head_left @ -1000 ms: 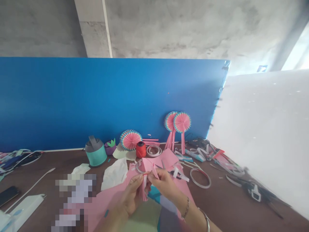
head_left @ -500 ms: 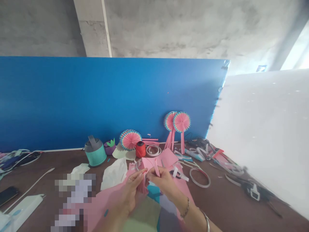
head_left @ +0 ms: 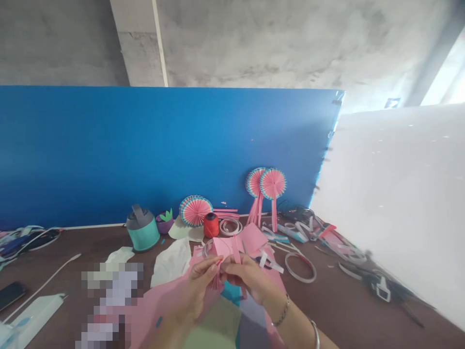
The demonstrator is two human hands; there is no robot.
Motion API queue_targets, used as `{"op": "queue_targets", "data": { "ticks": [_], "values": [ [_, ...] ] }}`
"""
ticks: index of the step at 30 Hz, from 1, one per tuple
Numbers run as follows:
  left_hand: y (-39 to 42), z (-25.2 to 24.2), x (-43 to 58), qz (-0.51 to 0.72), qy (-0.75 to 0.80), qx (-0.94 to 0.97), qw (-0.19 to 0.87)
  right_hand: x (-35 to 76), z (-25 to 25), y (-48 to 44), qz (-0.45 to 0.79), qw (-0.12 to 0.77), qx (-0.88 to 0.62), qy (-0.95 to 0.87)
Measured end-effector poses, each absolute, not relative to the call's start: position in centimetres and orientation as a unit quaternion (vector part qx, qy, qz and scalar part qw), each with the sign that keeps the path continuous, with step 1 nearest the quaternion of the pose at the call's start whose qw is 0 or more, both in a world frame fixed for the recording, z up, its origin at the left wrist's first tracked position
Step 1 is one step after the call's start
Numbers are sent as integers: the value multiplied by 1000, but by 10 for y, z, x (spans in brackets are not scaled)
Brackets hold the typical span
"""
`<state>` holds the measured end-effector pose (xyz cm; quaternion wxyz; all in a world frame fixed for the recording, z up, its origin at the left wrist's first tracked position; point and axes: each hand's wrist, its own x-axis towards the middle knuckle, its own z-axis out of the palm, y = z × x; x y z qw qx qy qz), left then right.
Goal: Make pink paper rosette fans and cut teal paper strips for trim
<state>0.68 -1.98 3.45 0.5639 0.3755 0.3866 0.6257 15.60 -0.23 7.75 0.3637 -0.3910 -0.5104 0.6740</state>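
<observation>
My left hand (head_left: pixel 204 278) is closed, pinching a small bundle of pleated pink paper (head_left: pixel 217 282) whose folds hang below the fingertips. My right hand (head_left: pixel 244 276) meets it at the fingertips and is closed around a narrow pink paper strip (head_left: pixel 236 248), which sticks up above the fingers. Under both hands lie pink paper sheets (head_left: pixel 156 312), a blue piece (head_left: pixel 231 292) and an olive-green sheet (head_left: pixel 216 322). Just beyond the hands are pink paper squares (head_left: pixel 254 237). The exact contact between strip and pleats is hidden by my fingers.
Pink pleated paper fans (head_left: pixel 273 183) lean on the blue partition (head_left: pixel 145 145); another fan (head_left: pixel 196 211) stands beside a red thread spool (head_left: pixel 211 225). A teal-and-grey container (head_left: pixel 144 231) is at left. Tape rolls (head_left: pixel 301 267), scissors (head_left: pixel 268 262) and a glue gun (head_left: pixel 381 286) lie to the right.
My right hand has turned slightly, and the strip now stands more upright with its lower end showing below the hand. My left hand keeps its pinch on the pleated paper.
</observation>
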Motion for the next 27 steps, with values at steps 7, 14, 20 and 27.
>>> {"op": "queue_targets", "data": {
  "ticks": [7, 14, 20, 27],
  "values": [
    [-20, 44, 5, 586, 352, 456, 570, 158, 80, -3, 716, 356, -372, -471],
    [-21, 43, 6, 571, 333, 490, 569, 159, 84, -4, 734, 334, -391, -444],
    [-21, 48, 5, 566, 334, 493, 570, 161, 82, -2, 744, 325, -379, -444],
    [-18, 47, 0, 547, 348, 538, 539, 165, 80, -1, 757, 307, -369, -444]
  ]
}}
